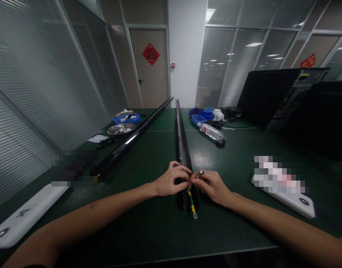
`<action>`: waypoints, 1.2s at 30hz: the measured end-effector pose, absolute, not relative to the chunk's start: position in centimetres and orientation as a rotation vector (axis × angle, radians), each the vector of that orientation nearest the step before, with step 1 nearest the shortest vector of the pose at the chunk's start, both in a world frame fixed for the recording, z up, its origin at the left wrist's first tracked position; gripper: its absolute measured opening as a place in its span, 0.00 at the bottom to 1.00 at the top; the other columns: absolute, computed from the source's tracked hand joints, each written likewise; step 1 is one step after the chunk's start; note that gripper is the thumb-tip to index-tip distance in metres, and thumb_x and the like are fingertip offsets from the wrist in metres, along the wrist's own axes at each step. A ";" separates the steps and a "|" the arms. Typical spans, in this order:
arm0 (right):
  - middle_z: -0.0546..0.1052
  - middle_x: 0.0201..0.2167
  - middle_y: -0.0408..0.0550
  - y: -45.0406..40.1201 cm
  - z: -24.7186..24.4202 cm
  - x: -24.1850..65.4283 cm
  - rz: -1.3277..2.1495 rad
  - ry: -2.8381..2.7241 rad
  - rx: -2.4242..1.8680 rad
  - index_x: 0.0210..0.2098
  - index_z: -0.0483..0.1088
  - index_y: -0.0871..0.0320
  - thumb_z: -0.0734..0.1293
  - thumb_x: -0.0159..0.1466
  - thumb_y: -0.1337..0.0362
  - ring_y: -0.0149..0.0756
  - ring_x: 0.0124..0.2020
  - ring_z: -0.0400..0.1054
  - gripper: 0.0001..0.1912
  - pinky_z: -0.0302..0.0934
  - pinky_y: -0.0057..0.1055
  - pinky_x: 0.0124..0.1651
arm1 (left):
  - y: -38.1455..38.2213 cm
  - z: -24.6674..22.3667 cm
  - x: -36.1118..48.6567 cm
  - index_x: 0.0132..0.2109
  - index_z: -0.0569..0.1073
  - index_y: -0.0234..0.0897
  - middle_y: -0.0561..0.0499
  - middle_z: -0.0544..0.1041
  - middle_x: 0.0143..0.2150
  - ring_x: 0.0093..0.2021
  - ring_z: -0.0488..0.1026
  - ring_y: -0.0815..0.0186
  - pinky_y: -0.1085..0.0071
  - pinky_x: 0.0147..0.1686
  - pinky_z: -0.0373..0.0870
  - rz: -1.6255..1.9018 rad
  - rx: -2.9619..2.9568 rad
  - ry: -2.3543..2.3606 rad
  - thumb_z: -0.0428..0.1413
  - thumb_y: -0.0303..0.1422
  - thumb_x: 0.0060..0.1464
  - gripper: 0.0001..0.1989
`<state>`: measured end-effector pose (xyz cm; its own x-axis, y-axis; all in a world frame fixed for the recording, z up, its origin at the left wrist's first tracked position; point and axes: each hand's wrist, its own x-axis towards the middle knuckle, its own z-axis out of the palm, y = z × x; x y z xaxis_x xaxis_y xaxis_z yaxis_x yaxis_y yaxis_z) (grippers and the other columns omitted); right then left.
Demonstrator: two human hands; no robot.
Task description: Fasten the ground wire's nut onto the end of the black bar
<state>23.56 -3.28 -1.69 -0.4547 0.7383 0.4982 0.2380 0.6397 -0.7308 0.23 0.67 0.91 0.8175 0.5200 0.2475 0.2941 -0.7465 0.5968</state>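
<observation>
A long black rail (183,149) runs away from me down the middle of the green table. Over its near end, my left hand (173,179) has thumb and forefinger pinched at a yellow-green wire (191,201). My right hand (211,186), with a ring on one finger, meets the left fingertips there, its own fingers pinched together. What lies between the right fingertips is too small to make out. The wire hangs toward me and ends in a metal ring lug (195,215). A second black rail (132,140) lies slanted to the left.
On the green table (154,156) are a metal dish (121,128) and blue tray (126,118) at back left, blue bins (199,119) and a plastic bottle (211,131) at back right. White devices (284,195) flank my arms. Dark computer equipment (267,96) stands right.
</observation>
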 end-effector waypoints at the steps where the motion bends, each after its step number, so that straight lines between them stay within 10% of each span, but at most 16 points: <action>1: 0.75 0.29 0.44 -3.3 -1.7 23.6 0.744 -2.000 -0.757 0.39 0.76 0.60 0.64 0.75 0.57 0.30 0.23 0.66 0.14 0.62 0.26 0.29 | 0.7 0.9 0.2 0.43 0.78 0.41 0.51 0.82 0.47 0.59 0.71 0.57 0.56 0.64 0.46 0.549 2.454 0.596 0.56 0.33 0.65 0.06; 36: 0.76 0.30 0.45 -3.7 -1.0 23.2 0.753 -1.965 -0.743 0.35 0.73 0.59 0.66 0.73 0.55 0.31 0.26 0.68 0.16 0.64 0.27 0.33 | 0.6 0.9 0.1 0.44 0.78 0.41 0.51 0.82 0.46 0.59 0.72 0.59 0.57 0.63 0.46 0.549 2.479 0.578 0.54 0.33 0.68 0.08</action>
<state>23.19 -3.73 -0.97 -0.4346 0.7394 0.5142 0.2063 0.6375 -0.7423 0.14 0.64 0.94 0.8257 0.5008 0.2597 0.2847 -0.7673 0.5746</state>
